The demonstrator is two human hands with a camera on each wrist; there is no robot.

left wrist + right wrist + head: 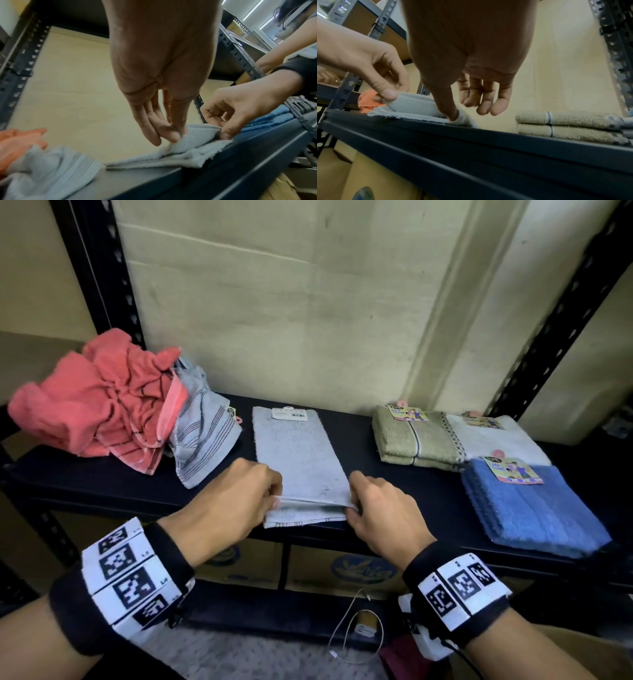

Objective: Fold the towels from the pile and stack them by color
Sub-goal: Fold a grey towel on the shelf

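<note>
Thumb and fingertips (169, 133) of the left hand (236, 501) pinch the near left corner of the grey towel (298, 460), and the right hand (380, 508) pinches the near right corner the same way, its thumb pressed into the cloth while the other fingers (488, 102) hang loosely curled above it. Between the 2 hands the near edge of the towel is raised into a soft roll, while the rest lies flat on the dark shelf (394, 484) as a long strip with its paper label (289, 413) at the far end. So the step in hand looks like the crosswise fold of this towel, just begun. The next move calls for carrying both corners away from the body together, level with each other, and laying them at the far edge so the halves match. To the left sits the unfolded pile (102, 402), coral cloth with a grey striped towel (205, 436) beside it. To the right lie the folded stacks: olive (407, 440), a pale one (496, 436) behind, probably white, and blue (534, 508) nearest.
</note>
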